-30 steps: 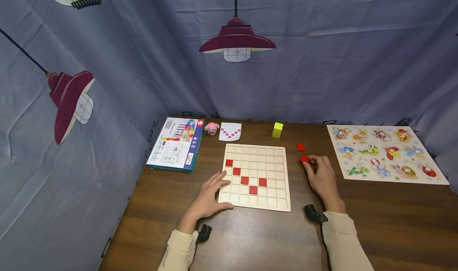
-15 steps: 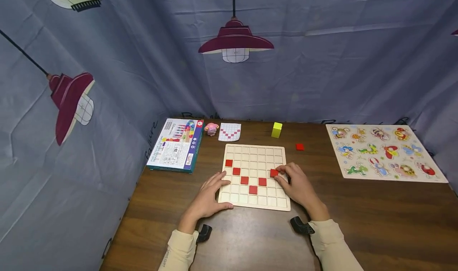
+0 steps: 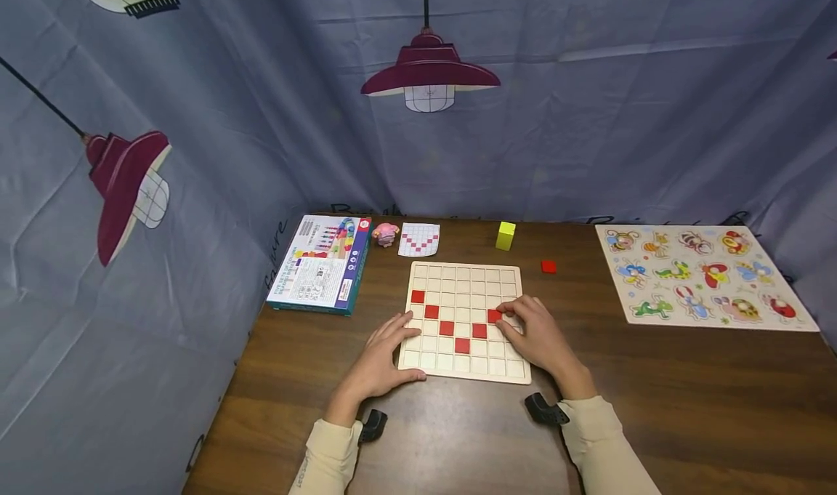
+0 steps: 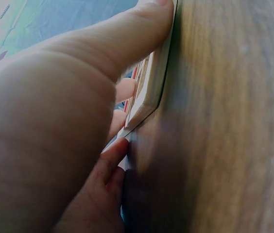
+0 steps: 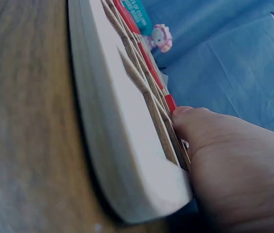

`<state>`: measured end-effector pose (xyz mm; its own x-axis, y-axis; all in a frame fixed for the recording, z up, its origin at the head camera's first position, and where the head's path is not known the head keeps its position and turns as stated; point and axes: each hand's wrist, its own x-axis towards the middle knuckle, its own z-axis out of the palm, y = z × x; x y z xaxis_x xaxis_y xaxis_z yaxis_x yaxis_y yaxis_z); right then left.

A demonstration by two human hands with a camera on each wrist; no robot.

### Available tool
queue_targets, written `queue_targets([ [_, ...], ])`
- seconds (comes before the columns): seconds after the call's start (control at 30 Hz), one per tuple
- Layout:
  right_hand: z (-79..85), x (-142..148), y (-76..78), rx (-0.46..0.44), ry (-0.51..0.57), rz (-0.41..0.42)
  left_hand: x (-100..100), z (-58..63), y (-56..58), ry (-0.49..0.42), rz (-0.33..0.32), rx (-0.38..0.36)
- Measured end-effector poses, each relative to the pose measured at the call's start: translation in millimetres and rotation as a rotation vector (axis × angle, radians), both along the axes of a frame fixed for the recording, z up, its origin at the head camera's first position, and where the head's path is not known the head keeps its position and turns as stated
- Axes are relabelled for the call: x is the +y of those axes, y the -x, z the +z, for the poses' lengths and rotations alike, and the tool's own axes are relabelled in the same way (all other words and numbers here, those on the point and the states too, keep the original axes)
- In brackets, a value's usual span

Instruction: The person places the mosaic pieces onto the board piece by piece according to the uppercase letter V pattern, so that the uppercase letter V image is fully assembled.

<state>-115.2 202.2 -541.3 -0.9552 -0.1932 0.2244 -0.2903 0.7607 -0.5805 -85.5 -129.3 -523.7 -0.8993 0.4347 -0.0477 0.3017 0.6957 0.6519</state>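
A pale wooden grid board (image 3: 471, 371) lies flat on the table, with several red square tiles in its cells forming a slanting line that turns upward on the right. My left hand (image 3: 378, 362) rests at the board's lower left corner, fingers spread over the left edge and thumb along the near edge; in the left wrist view the thumb (image 4: 127, 36) lies across that edge. Between thumb and index finger my right hand (image 3: 538, 339) holds a red tile (image 3: 494, 316) down at a cell on the right side. The right wrist view shows the thumb (image 5: 195, 121) against a tile's red edge.
Beyond the board stand a pink figurine (image 3: 386, 234), a paper pattern card (image 3: 419, 240) and a yellow block (image 3: 506, 236). One loose red tile (image 3: 548, 267) lies to the right. A boxed set (image 3: 320, 262) is at left, an insect puzzle board (image 3: 706, 277) at right.
My right hand picked up a red tile from the table at right, carried it left over the board and lowered it at a cell. The left hand has stayed in place.
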Motion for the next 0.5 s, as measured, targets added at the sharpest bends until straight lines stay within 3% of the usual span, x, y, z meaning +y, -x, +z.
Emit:
queue_targets([
  [0.5,1.3,6.9,-1.5,-0.03,-0.002,-0.03,0.9,-1.8,-1.8,-0.006,-0.004,0.001],
])
